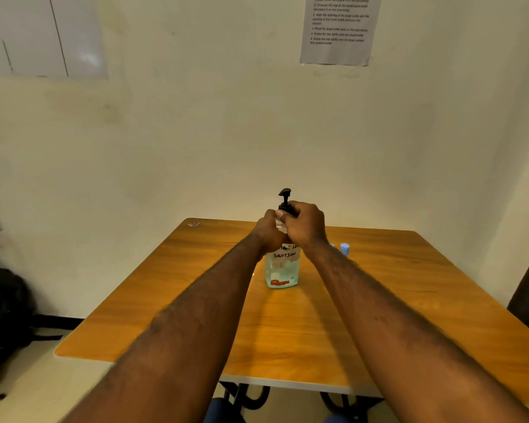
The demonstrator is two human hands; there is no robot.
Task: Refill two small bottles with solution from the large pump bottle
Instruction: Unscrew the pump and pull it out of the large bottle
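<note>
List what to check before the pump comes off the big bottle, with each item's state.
1. Big bottle upright on the table: ok.
2. Left hand holds the bottle's shoulder: ok.
3. Right hand has its fingers round the collar of the pump: ok.
4. Small bottle uncapped for filling: not ok, blue cap on.
5. Second small bottle ready: cannot tell, mostly hidden behind the right forearm.
6. Enough solution inside: cannot tell.

On table [409, 300], pump bottle [283, 270] upright; left hand [268, 232], right hand [306, 225] grip top.
</note>
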